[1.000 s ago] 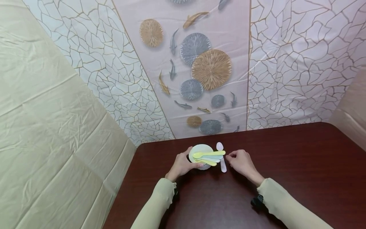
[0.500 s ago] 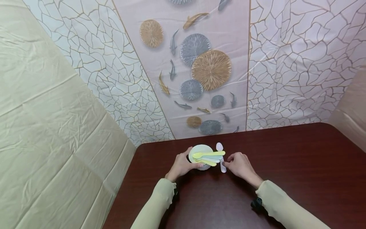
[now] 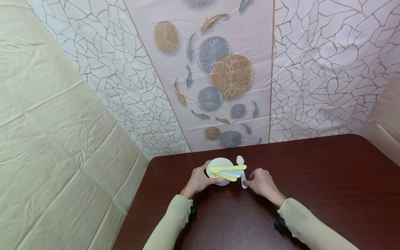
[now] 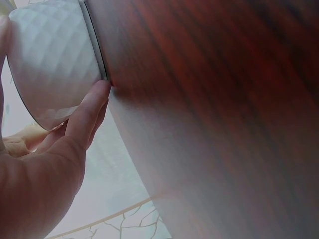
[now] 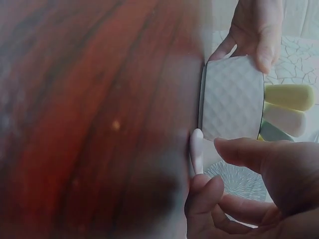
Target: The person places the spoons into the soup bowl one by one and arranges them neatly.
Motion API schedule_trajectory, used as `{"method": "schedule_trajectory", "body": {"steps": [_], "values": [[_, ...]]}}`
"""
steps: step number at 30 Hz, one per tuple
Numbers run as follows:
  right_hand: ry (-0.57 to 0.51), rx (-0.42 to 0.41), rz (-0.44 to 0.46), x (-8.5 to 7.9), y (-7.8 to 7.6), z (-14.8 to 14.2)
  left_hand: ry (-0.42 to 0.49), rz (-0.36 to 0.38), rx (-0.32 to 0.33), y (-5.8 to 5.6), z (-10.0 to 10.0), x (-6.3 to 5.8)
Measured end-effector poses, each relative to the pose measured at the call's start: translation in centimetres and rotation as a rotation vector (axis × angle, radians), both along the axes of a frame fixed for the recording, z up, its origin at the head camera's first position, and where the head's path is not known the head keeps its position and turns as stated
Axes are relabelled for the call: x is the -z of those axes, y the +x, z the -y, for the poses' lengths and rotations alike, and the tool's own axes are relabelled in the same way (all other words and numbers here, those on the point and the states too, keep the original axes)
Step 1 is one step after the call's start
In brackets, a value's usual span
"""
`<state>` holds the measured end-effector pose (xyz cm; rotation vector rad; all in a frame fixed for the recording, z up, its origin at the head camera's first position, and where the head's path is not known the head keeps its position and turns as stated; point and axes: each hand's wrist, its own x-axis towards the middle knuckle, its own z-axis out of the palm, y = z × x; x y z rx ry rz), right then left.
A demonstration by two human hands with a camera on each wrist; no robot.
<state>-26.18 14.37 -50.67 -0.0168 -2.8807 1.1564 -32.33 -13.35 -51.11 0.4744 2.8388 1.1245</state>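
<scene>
My left hand (image 3: 198,178) grips a small white bowl (image 3: 219,160), thumb at the near rim and fingers round its far side. The bowl's diamond-patterned wall (image 4: 55,55) shows in the left wrist view. Several plastic spoons (image 3: 229,167), yellow, pale blue and white, rest in the bowl with handles jutting right over the rim. A pale pink spoon (image 3: 240,160) lies on the table right of it, bowl end away from me. My right hand (image 3: 264,182) is at that spoon's near end. In the right wrist view, its fingertips (image 5: 207,191) overlap the spoon handle (image 5: 197,152), the thumb a little apart.
The dark red-brown table (image 3: 306,173) runs back to a patterned wall cloth (image 3: 237,114). A cream cloth (image 3: 78,166) hangs along the left side. Each wrist carries a black strap-on device (image 3: 281,224).
My right hand has moved slightly left and toward me, from beside the pink spoon to its handle's near end. My left hand and the bowl have stayed in place.
</scene>
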Motion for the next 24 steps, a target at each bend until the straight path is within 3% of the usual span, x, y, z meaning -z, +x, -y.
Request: {"method": "schedule_trajectory", "body": {"steps": [13, 14, 20, 21, 24], "values": [[0.017, -0.009, 0.011, 0.7, -0.3, 0.3, 0.018, 0.011, -0.003, 0.2, 0.0, -0.3], [0.022, -0.013, 0.007, 1.6, -0.8, 0.1, 0.019, 0.012, -0.003, 0.2, 0.0, -0.3], [0.034, -0.026, -0.007, 1.8, -0.9, 0.2, 0.023, 0.012, -0.004, 0.1, 0.0, -0.2], [0.028, -0.027, -0.004, 0.9, -0.3, 0.4, 0.024, 0.012, -0.004, 0.1, 0.0, -0.2], [0.021, -0.035, -0.014, 0.9, -0.4, 0.6, 0.017, 0.004, -0.001, 0.1, 0.0, -0.1]]}}
